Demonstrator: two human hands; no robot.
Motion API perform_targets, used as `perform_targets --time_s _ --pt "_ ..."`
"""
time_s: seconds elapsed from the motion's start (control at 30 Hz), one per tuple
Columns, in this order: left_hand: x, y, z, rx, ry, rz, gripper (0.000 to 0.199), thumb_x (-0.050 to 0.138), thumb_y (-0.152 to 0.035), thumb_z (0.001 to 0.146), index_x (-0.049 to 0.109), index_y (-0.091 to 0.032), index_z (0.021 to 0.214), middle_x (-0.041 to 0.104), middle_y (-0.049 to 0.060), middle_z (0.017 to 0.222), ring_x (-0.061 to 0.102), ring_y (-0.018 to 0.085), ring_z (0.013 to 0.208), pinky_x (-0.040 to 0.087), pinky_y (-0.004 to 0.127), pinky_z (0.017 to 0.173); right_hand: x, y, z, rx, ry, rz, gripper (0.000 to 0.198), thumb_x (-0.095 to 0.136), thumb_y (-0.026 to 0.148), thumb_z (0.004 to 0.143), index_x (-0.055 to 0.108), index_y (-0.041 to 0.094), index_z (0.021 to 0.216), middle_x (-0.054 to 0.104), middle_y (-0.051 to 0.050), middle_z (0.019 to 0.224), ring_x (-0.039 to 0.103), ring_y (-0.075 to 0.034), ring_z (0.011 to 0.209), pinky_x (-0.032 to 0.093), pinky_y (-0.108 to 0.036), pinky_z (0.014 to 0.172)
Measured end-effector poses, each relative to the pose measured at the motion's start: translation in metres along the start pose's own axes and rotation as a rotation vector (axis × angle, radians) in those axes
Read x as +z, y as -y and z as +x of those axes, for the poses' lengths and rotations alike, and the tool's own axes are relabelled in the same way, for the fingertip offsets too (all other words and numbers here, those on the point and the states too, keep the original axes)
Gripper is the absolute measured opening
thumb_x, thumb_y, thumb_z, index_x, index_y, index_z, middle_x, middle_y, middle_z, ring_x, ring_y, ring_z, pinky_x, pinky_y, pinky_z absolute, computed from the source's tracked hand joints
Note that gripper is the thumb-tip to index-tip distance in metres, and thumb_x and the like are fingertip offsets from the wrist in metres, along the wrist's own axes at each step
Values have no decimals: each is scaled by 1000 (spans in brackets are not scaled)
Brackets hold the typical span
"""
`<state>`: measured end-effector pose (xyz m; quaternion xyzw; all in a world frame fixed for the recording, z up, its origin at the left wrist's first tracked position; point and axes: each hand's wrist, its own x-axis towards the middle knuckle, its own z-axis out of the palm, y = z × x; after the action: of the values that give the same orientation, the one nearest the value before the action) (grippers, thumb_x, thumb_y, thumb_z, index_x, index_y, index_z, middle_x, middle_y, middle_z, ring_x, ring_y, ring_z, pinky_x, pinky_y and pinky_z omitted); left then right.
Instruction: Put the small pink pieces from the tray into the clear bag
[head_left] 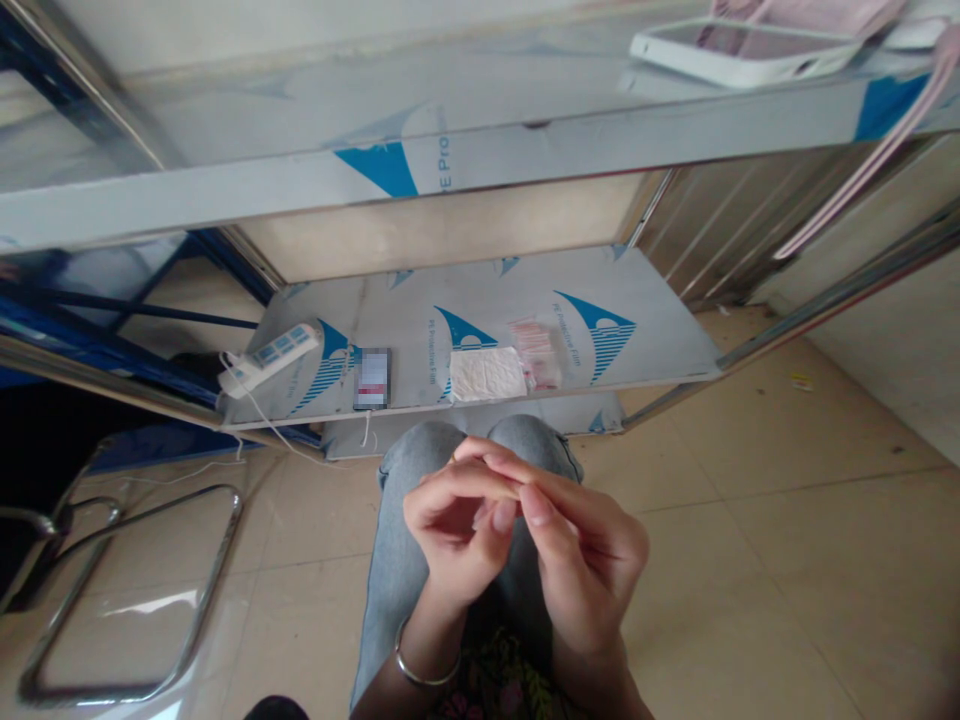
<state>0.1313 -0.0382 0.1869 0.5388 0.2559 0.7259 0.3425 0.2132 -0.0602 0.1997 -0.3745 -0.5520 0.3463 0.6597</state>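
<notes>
My left hand (pixel 465 525) and my right hand (pixel 585 550) meet above my knees, their fingertips touching. The fingers of both are bent into a pinch, thumbs toward me. Whatever may lie between the fingertips is hidden or too small to name. A silvery bangle (pixel 421 672) circles my left wrist. Beneath the hands are my legs in light blue jeans (pixel 390 560). Beyond the knees, a white folded cloth or tissue (pixel 487 374) lies on the lower shelf, beside a clear packet of thin pinkish sticks (pixel 537 352).
The lower shelf (pixel 660 320) also bears a phone (pixel 372 378) and a white power strip (pixel 274 358) with a trailing cable. Above it runs a film-covered tabletop (pixel 262 185) holding a white-framed device (pixel 739 55). A metal-framed chair (pixel 217 590) stands at left on the tiled floor (pixel 750 590).
</notes>
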Motion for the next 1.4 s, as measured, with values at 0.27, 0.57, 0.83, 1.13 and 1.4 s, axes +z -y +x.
perform_targets --time_s 0.27,0.57,0.83,1.13,1.4 --pt "1 -6 -1 -82 -39 79 16 58 -37 84 61 -25 74 55 0 60 55 17 64 48 33 57 1 4 -3 10 4 25 37 52 13 89 67 35 114 70 2 105 68 -20 95 61 -39 82" --pt "3 -9 0 -104 -71 82 17 60 -37 84 63 -25 73 54 0 57 54 17 62 47 32 56 5 7 -5 21 -31 7 38 55 13 87 67 36 114 70 1 104 68 -20 92 62 -39 80" --pt "2 -9 0 -80 -49 35 10 60 -30 86 67 -25 81 59 1 62 56 16 66 48 30 58 5 7 -5 28 -23 20 41 53 11 86 66 37 115 69 2 108 67 -21 96 61 -42 83" --pt "0 -7 0 -73 -52 75 10 61 -31 85 68 -26 81 60 0 62 55 15 62 47 30 56 6 7 -6 49 -22 26 41 52 10 87 65 37 116 69 1 108 67 -22 98 60 -43 85" --pt "0 -6 -1 -125 -49 1 9 62 -29 85 70 -26 83 63 1 65 56 15 64 50 30 62 5 6 -5 71 -21 61 35 51 13 91 66 33 116 69 -1 109 66 -22 100 58 -43 90"
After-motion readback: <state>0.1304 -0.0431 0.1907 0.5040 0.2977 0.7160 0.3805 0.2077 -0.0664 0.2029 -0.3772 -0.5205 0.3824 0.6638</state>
